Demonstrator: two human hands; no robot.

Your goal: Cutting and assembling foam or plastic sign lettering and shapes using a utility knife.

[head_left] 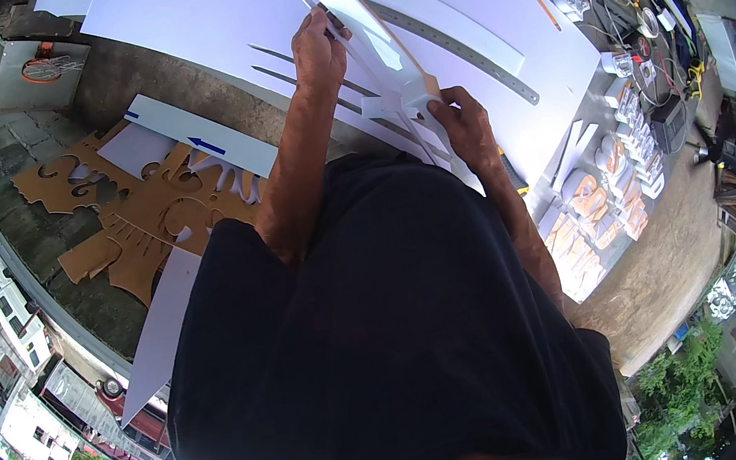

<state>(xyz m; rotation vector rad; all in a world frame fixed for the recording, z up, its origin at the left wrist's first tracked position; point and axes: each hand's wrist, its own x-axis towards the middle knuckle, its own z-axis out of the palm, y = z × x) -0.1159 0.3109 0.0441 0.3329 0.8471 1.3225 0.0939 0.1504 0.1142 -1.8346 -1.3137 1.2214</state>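
My left hand (320, 53) is closed at the edge of a long, glossy white strip (374, 36) that slants across the work surface. A small dark piece shows by its fingertips, too small to make out. Lower along the strip, my right hand (465, 127) pinches a folded or overlapping white part at its near end, thumb and fingers bent. Beneath lies a large white sheet (206, 17), with a long steel ruler (465, 47) running across it under the strip. Narrow dark-edged strips (299, 75) lie close to my left wrist.
An orange pencil (547, 12) lies on the sheet. Several white letter-like pieces (602, 188), cables (644, 50) and a black box (670, 124) crowd the right. Left and lower sit brown cut-out boards (141, 224) and a white panel (214, 139) with blue arrows. A yellow-and-black object (516, 176) is partly hidden by my right forearm.
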